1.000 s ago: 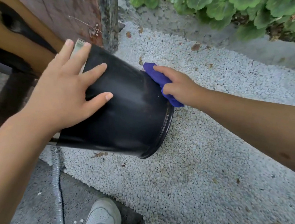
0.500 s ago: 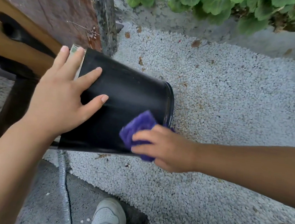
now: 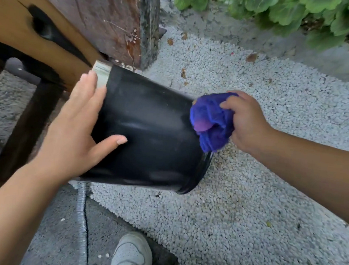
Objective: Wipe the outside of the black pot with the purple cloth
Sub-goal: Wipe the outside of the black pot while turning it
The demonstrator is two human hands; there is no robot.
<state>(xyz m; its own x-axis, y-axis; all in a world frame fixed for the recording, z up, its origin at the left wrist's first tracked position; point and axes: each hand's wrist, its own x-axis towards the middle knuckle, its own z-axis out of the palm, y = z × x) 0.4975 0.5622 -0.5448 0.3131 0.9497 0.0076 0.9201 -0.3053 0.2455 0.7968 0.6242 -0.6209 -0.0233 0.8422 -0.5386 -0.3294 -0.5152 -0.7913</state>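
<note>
Black pot (image 3: 152,134) at frame centre, tipped on its side, rim lower right, inside hidden. Left hand (image 3: 74,136) flat on its wall, fingers straight. Right hand (image 3: 246,121) clutching bunched purple cloth (image 3: 212,123) against the rim.

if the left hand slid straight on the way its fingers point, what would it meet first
Probably the pale band at the black pot base, then the dark wooden block beyond. The left hand lies flat on the pot, fingers pointing up-right. Depth is unclear.
</note>
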